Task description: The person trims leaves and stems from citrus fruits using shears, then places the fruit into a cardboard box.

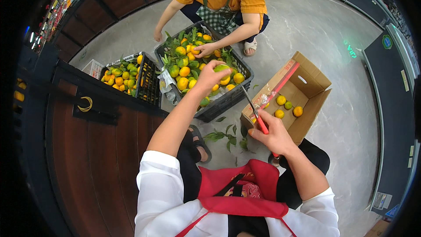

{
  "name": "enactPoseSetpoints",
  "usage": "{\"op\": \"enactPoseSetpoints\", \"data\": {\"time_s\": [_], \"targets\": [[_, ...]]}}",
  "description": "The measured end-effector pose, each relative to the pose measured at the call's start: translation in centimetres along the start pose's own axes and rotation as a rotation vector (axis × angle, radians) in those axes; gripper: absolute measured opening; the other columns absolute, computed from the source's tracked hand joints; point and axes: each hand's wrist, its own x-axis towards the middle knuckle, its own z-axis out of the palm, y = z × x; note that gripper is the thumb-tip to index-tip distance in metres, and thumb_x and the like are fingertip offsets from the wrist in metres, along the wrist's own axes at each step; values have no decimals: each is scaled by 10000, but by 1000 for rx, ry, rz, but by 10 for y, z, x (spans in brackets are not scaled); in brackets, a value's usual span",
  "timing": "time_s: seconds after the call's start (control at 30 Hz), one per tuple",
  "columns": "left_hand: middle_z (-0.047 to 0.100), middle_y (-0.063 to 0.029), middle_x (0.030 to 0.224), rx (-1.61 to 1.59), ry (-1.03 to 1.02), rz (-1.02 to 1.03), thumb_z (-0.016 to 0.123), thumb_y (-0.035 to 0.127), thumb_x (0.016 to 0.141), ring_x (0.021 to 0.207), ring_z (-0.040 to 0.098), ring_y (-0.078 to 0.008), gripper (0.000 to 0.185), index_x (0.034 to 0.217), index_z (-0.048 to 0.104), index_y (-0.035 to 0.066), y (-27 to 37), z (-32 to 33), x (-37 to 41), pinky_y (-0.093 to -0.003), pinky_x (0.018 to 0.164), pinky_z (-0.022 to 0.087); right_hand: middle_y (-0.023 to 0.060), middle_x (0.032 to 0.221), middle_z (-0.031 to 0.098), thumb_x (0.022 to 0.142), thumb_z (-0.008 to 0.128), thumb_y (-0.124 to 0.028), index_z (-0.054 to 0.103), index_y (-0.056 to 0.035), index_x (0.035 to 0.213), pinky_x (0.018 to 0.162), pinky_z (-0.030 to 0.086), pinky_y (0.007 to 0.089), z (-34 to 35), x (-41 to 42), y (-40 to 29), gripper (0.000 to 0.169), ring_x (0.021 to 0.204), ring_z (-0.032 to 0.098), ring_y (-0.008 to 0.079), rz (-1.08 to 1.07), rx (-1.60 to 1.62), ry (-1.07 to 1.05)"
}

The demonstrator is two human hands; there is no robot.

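My left hand grips a green-yellow mandarin above a large black plastic crate. Inside the crate lie many orange and green mandarins with leafy stems. In my right hand is a pair of red-handled scissors, its long narrow blades pointing up and to the left toward the crate's near corner. The blades look closed together. Just beyond my right hand, an open cardboard box holds several loose mandarins, partly hidden by the hand and the box wall.
Across the crate squats a person in an orange top, one hand among the fruit. A second black crate of mandarins stands left, beside a dark wood-panelled stand. Cut leaves litter the floor. Grey display cabinets line the right.
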Motion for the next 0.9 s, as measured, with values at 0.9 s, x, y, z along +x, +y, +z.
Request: {"op": "enactPoseSetpoints", "data": {"time_s": [0.9], "targets": [[576,-248,1062,663,163,408,730,181,672,1020,562,-384,600,1163,497,-72,29,33,-146,-415,895,449,280,772,618,819,586,-138,500,6,950,673,491,527,39,-8,15,212,757,611,461,28,-466,13]]}}
